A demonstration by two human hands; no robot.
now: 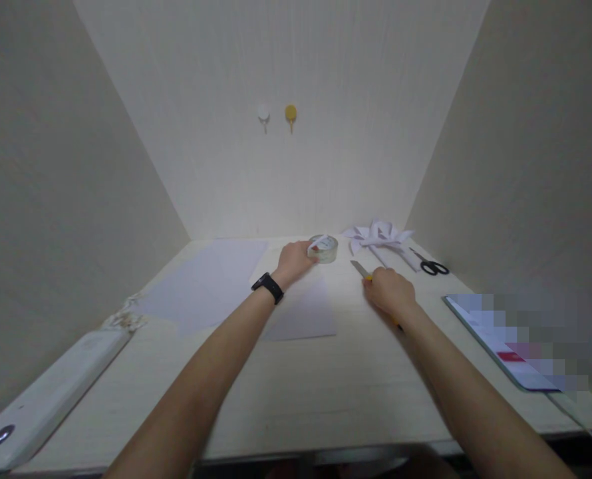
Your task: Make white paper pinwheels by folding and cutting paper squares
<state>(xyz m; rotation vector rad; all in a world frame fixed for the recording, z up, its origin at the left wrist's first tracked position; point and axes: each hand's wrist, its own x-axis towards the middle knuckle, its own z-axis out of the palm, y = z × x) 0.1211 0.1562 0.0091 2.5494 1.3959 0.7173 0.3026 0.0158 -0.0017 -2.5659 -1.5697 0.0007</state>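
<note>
My left hand [296, 262], with a black watch [268, 287] on its wrist, grips the near left side of a roll of clear tape [327, 253] at the back of the table. In my right hand [390, 290] is a utility knife [360, 269] with a yellow and black handle. Its blade is out and points up and left, toward the tape. A sheet of white paper [306, 319] lies below my left wrist. Folded white paper pinwheels [378, 236] with rolled paper sticks lie behind my right hand, beside black-handled scissors [433, 267].
Larger white sheets [206, 279] cover the left back of the table [326, 399]. A long white device [51, 392] runs along the left edge. At right lies a tablet [505, 346] with a cable [580, 422]. Two hooks [291, 114] hang on the back wall.
</note>
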